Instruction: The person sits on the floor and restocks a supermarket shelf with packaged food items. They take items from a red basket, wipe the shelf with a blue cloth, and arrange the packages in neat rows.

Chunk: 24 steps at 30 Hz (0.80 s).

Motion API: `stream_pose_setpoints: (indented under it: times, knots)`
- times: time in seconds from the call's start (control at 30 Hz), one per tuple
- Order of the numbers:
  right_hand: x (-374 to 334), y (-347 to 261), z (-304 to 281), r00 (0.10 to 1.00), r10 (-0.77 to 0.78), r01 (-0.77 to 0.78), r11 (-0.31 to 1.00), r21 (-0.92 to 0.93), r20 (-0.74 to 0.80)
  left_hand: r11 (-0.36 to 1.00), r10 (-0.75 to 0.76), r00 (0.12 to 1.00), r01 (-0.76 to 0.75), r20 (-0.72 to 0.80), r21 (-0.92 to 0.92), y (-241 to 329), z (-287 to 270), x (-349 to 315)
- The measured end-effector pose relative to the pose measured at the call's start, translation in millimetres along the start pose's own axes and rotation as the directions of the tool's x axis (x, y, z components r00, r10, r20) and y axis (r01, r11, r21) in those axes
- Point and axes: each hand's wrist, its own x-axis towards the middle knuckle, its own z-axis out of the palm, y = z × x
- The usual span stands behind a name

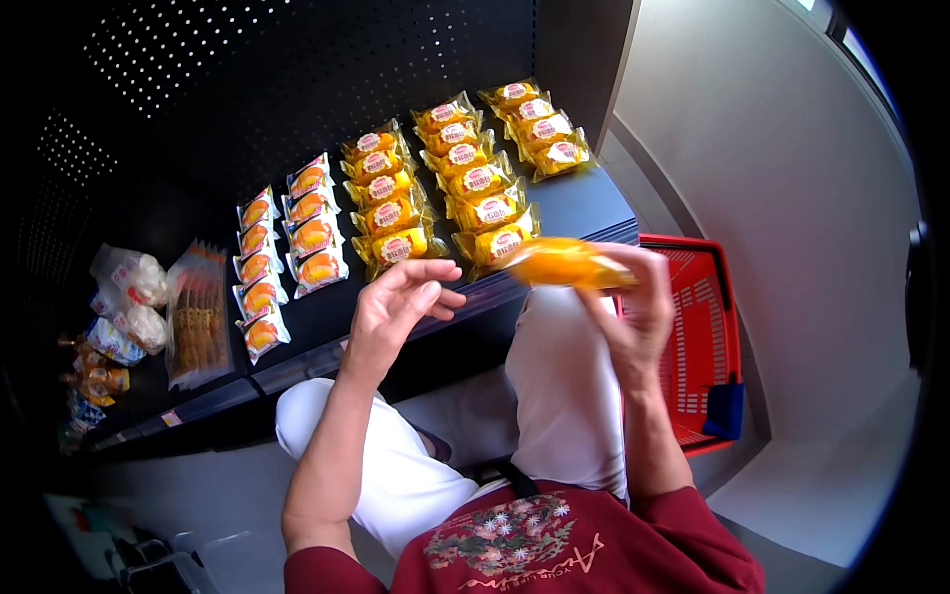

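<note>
My right hand (638, 307) grips a yellow packaged bread (564, 263), blurred by motion, above the shelf's front edge. To its left my left hand (401, 309) is raised with its fingers apart and nothing in them. Beyond both hands, similar yellow packaged breads (479, 180) lie in three rows on the dark shelf (584, 203); the rightmost row is shorter and ends farther back. Left of these are two rows of white-and-orange packaged snacks (315, 234).
A red shopping basket (734, 317) with a blue handle part stands on the floor at my right, by the pale wall (782, 178). Flat clear packs of brown food (198, 317) and bagged white buns (146, 282) sit at the shelf's left. A perforated dark panel (297, 79) backs the shelf.
</note>
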Motion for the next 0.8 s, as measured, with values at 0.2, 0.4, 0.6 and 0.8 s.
stream_pose_setpoints:
  times: [0.2,0.4,0.6,0.8]
  knots:
    - [-34.1,62.8,-108.2,0.959,0.071,-0.158,0.938,-0.310,-0.276,0.973,-0.181,0.983,0.184,-0.036,0.141,-13.0,-6.7,33.3]
    - [-135.3,147.2,-149.8,0.919,0.369,-0.340,0.572,-0.746,-0.137,0.914,-0.302,0.953,0.300,-0.033,0.273,-27.3,-5.2,53.9]
    - [-154.3,167.1,-138.2,0.800,0.597,-0.391,0.449,-0.804,-0.056,0.923,-0.331,0.944,0.323,0.005,0.211,-35.7,-11.2,55.9]
    - [-18.4,88.7,-65.2,0.939,0.341,-0.332,0.875,-0.352,-0.037,0.935,-0.345,0.935,0.335,0.078,0.113,-41.3,-12.5,56.2]
